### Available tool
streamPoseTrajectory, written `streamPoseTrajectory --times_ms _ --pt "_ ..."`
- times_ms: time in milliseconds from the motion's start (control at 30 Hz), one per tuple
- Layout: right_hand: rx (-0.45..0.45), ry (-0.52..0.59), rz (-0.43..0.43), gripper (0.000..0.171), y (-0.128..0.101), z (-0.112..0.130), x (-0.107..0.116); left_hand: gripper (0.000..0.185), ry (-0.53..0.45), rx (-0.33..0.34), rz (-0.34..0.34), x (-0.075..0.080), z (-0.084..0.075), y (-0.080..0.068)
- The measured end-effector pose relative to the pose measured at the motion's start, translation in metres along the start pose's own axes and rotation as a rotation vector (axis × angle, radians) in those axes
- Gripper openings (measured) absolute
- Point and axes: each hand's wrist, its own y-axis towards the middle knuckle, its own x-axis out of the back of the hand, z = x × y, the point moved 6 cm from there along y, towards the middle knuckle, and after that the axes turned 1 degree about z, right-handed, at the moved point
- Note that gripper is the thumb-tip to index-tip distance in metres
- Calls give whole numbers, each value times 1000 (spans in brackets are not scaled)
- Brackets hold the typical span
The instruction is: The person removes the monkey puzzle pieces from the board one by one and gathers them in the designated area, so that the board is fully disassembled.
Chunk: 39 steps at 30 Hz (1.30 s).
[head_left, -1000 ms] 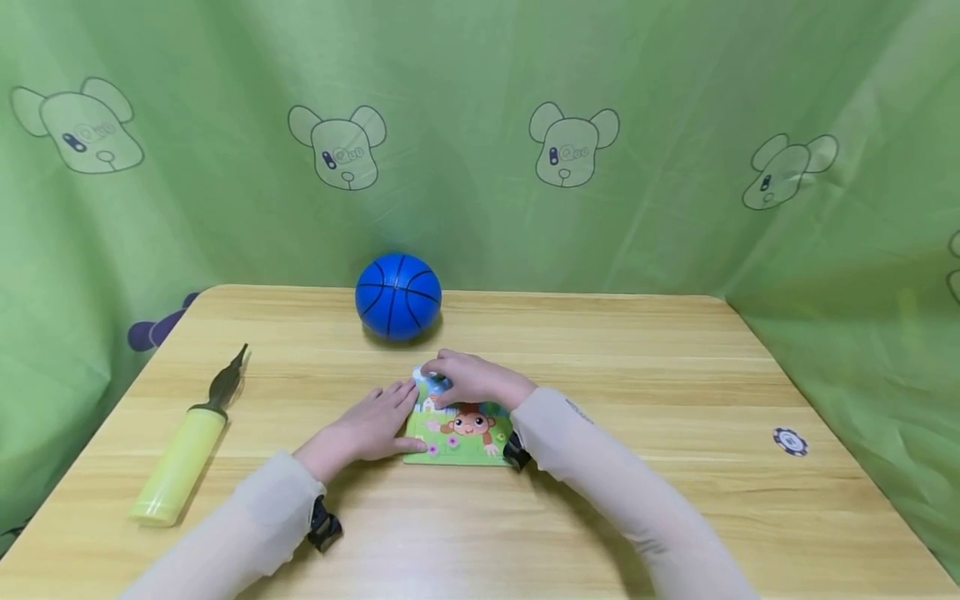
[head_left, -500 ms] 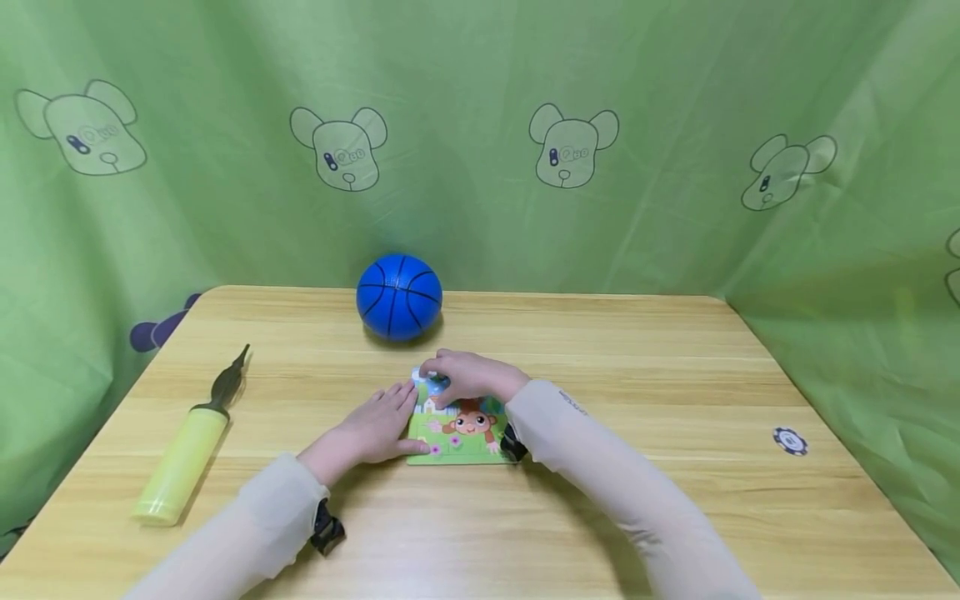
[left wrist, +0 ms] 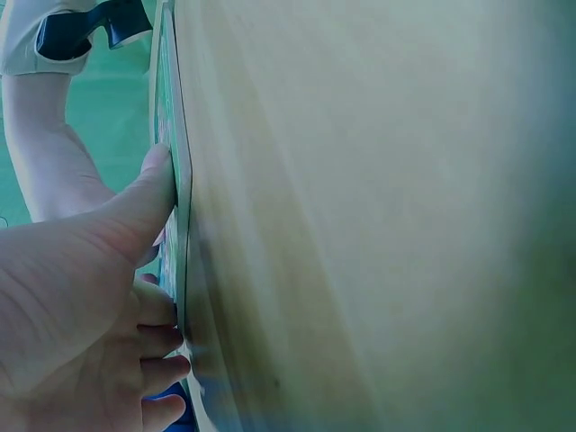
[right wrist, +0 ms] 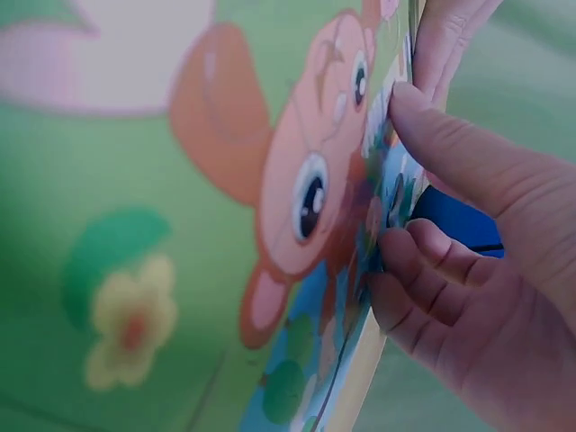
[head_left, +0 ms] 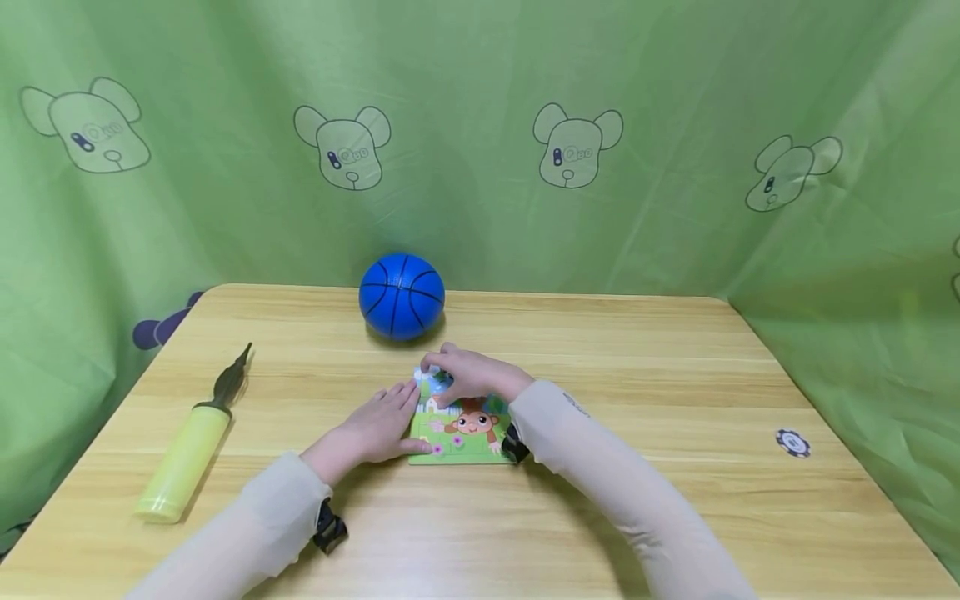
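A jigsaw puzzle (head_left: 474,446) with a monkey, flowers and a small house lies flat on the table in the head view. My left hand (head_left: 378,423) rests along its left edge, its thumb (left wrist: 148,184) on the lower corner and the other fingers at the side. Over the upper left part arches my right hand (head_left: 476,377). In the right wrist view its thumb (right wrist: 432,130) and curled fingers (right wrist: 409,301) touch the puzzle's surface with a gap between them. Whether they pinch a single piece cannot be made out.
Behind the puzzle sits a blue ball (head_left: 402,297) with black lines. A yellow hand pump (head_left: 183,462) with a dark nozzle lies at the left. Far right on the wooden table (head_left: 637,358) is a poker chip (head_left: 792,443). A green curtain (head_left: 465,50) hangs behind.
Both hands stay at nearly the same places on the puzzle. The right hand's fingers have shifted very slightly at the upper left part, and the whole view has drifted a little.
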Motion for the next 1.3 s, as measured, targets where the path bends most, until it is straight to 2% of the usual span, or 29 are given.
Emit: streamPoseTrajectory --times_ms 300,567,733,933,1067,1200,1300 --pt "27 145 -62 43 -5 -8 4 90 8 6 5 1 -1 0" --pt "-21 315 -184 15 -8 -17 10 89 -2 8 3 1 -1 -1" --pt "-26 373 -211 11 -9 -20 9 89 -10 4 -14 2 -1 -1" --pt "-15 360 -229 10 -5 -21 7 87 76 -8 -95 5 -6 -3" --pt "-30 355 -238 10 -3 -22 6 80 190 -29 -178 10 -14 -5" --pt "-31 351 -240 10 -2 -22 6 61 283 -62 -255 15 -24 -9" --pt "-14 348 -243 11 -2 -21 7 41 300 -136 -274 17 -33 -10"
